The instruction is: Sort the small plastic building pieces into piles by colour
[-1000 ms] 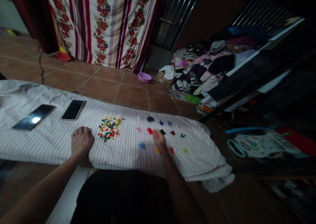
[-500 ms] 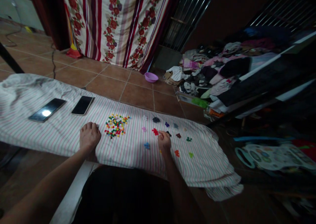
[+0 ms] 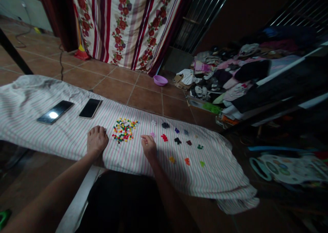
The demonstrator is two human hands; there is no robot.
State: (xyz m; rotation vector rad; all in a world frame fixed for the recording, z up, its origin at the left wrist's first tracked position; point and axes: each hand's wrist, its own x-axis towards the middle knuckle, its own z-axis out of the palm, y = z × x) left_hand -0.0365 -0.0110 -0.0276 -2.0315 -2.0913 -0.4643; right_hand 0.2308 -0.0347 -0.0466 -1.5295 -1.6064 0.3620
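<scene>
My left hand (image 3: pixel 97 139) rests palm down on the striped cloth (image 3: pixel 74 140), just left of a loose pile of mixed small coloured pieces (image 3: pixel 124 130). Its fingers are bent, and I see nothing in them. My right hand (image 3: pixel 148 145) is over the cloth between the mixed pile and the red pieces (image 3: pixel 164 137), beside pink ones. Thumb and forefinger are a little apart with no piece visible between them. Small single-colour groups lie to the right, among them black (image 3: pixel 177 141), yellow (image 3: pixel 172 160), orange (image 3: pixel 187 162) and light green (image 3: pixel 202 164).
Two phones, one silvery (image 3: pixel 55 112) and one dark (image 3: pixel 90 108), lie on the cloth at the left. A purple basin (image 3: pixel 160 80) stands on the tiled floor beyond. Heaped clothes (image 3: pixel 225 72) fill the back right, above a pale plastic item (image 3: pixel 284 168).
My right hand has moved left from beside the red pieces toward the mixed pile, uncovering the black and yellow groups. My left hand stays resting on the cloth. The view has shifted slightly.
</scene>
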